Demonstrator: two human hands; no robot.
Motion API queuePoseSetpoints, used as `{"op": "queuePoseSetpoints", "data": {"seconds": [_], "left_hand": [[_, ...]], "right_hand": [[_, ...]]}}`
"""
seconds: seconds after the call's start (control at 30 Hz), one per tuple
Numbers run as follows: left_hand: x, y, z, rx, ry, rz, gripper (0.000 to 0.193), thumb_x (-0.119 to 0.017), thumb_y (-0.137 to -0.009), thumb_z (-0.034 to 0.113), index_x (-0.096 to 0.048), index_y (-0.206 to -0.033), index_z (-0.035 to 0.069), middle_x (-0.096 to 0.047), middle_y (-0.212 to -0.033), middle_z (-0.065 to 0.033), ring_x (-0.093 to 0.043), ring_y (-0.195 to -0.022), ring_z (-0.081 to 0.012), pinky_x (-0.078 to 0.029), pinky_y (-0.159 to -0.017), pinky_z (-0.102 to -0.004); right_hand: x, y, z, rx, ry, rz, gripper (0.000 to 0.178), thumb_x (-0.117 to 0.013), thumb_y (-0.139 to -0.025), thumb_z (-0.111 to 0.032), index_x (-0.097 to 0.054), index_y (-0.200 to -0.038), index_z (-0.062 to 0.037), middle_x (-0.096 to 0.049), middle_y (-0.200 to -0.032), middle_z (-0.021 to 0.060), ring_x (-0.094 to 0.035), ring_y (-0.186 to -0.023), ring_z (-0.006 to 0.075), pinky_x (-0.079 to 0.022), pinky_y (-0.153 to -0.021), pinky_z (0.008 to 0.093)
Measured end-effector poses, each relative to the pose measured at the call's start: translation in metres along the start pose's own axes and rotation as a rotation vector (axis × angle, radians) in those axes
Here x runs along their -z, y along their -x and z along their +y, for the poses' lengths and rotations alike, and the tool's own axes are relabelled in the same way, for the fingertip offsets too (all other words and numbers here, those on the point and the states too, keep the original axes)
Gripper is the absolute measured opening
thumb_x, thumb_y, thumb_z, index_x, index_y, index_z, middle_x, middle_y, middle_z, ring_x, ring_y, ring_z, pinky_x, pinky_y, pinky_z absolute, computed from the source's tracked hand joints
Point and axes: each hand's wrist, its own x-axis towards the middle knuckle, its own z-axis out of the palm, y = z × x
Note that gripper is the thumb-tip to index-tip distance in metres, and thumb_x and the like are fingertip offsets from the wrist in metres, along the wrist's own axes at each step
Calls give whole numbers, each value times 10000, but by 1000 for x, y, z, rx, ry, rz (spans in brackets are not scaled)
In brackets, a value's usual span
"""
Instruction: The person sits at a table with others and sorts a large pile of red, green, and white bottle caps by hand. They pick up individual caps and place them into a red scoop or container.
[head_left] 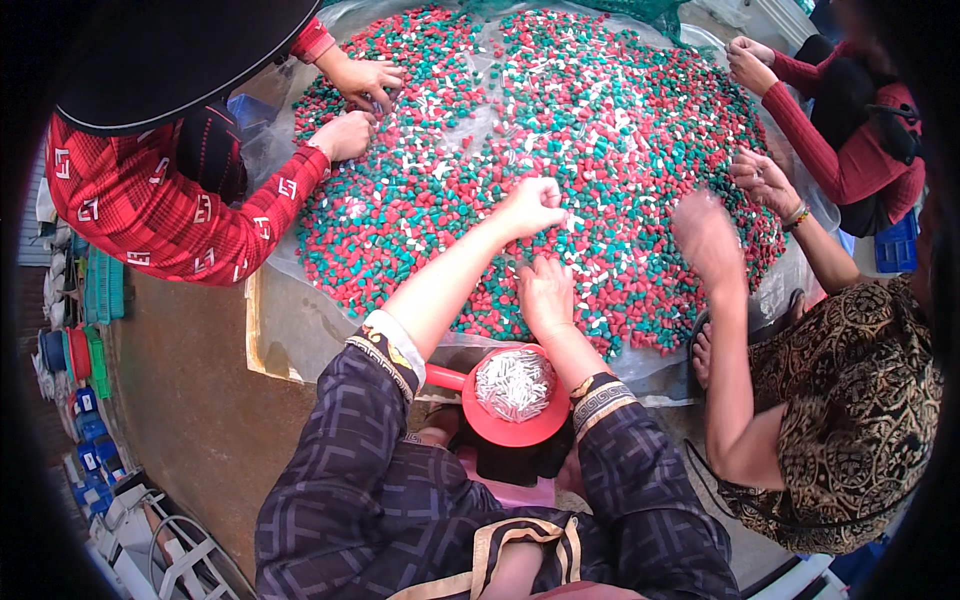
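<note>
A wide heap of small red, green and white pieces (620, 180) lies spread before me; their exact kind is too small to tell. Over its near middle, my left hand (530, 208) is closed, thumb and fingers curled together in a pinch. Just nearer to me, my right hand (547, 297) rests at the heap with its fingers bent down among the pieces. Whatever either hand pinches is hidden or too small to make out. Below my wrists, at my lap, a red dipper (515, 435) with a handle pointing left holds many thin white sticks (513, 385).
Clear plastic sheeting (300, 300) lies under the heap. A person in a red patterned sleeve (190, 205) works at left, a person in a brown patterned top (850, 400) at right, another in red (850, 150) at far right. Baskets (103, 285) stand at the left edge.
</note>
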Motion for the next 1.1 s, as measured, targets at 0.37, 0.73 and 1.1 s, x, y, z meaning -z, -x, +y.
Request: {"op": "queuePoseSetpoints", "data": {"seconds": [0.37, 0.73, 1.1], "left_hand": [[-38, 7, 9, 56, -735, 87, 250, -671, -791, 198, -610, -971, 36, -651, -807, -178, -644, -811, -351, -511, -699, -449], [-12, 11, -4, -173, -570, 172, 108, -588, -805, 135, -652, -824, 50, -648, -703, -127, -641, -656, -279, -503, -593, -402], [16, 11, -5, 251, 479, -60, 163, -638, -835, 211, -561, -804, 71, -493, -570, 5, -424, -447, -68, -315, -401, -217]], "right_hand": [[14, 0, -7, -127, -85, -69, 329, -667, -646, -82, -595, -966, -51, -554, -911, 97, -533, -900, 267, -410, -782, 405], [30, -6, 12, -495, -698, 152, 400, -643, -773, -13, -556, -1160, -64, -597, -738, 64, -591, -662, 173, -483, -616, 314], [55, -15, 76, -820, -1786, 332, 72, -520, -842, -71, -509, -913, -61, -623, -793, 99, -624, -654, 196, -522, -556, 268]]}}
